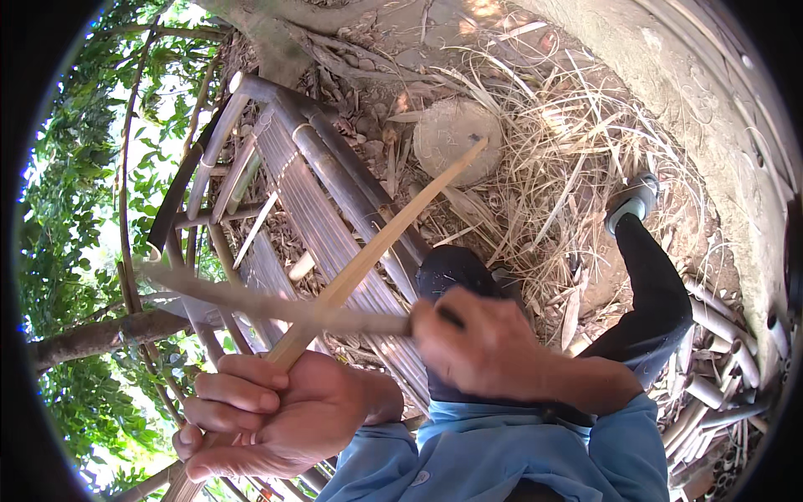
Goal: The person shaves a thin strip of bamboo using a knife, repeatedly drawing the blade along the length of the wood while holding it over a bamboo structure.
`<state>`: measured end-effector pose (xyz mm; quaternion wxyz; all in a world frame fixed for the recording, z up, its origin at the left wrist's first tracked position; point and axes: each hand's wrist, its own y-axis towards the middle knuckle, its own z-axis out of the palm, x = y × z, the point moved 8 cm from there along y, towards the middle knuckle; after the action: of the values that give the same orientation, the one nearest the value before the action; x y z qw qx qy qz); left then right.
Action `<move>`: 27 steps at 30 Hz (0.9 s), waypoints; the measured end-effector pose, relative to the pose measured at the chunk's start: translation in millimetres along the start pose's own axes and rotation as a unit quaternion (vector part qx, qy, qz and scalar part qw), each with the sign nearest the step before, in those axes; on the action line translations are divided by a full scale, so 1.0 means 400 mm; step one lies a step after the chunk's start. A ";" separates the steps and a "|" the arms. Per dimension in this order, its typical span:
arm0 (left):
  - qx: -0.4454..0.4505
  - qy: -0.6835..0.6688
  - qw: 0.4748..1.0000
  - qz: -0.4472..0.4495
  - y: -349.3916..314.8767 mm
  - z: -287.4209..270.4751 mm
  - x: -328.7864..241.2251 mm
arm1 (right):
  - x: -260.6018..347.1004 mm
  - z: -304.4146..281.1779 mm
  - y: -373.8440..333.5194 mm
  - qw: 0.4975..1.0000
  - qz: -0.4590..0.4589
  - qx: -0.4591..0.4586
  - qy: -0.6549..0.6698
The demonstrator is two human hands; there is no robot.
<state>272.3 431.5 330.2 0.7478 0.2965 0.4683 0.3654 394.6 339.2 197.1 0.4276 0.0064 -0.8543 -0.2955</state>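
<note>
My left hand (272,414), palm up, has its fingers wrapped round a long split bamboo strip (397,224). The strip slants from the lower left up to the right, its pale tip above a round stump. My right hand (489,343) is closed on the handle of a long-bladed knife (242,297), partly smeared by motion. The blade points left and crosses the strip just above my left fist; whether its edge touches the strip I cannot tell.
A slatted bamboo bench (322,213) stands to my left. The round wood stump (447,138) lies ahead, with curly shavings (560,159) heaped around it. Cut bamboo tubes (719,393) are piled at right, below an earthen bank (669,75). Green foliage (75,251) fills the left side.
</note>
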 end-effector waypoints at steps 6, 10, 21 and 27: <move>0.009 0.001 1.000 -0.003 0.014 -0.010 0.014 | -0.228 0.042 -0.056 0.986 0.144 -0.019 -0.084; 0.054 -0.048 0.997 -0.016 0.010 -0.027 0.003 | -0.156 0.037 -0.051 0.997 0.065 0.023 -0.019; 0.058 -0.064 0.996 -0.019 0.029 -0.039 0.036 | -0.530 0.134 -0.117 0.984 0.168 -0.002 -0.053; 0.004 -0.005 1.000 -0.002 0.057 -0.063 0.074 | -0.713 0.167 -0.158 0.975 0.143 -0.055 -0.158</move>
<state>251.8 471.0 324.1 0.7495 0.3000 0.4668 0.3611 511.0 395.8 -73.0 0.3244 -0.1862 -0.8857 -0.2750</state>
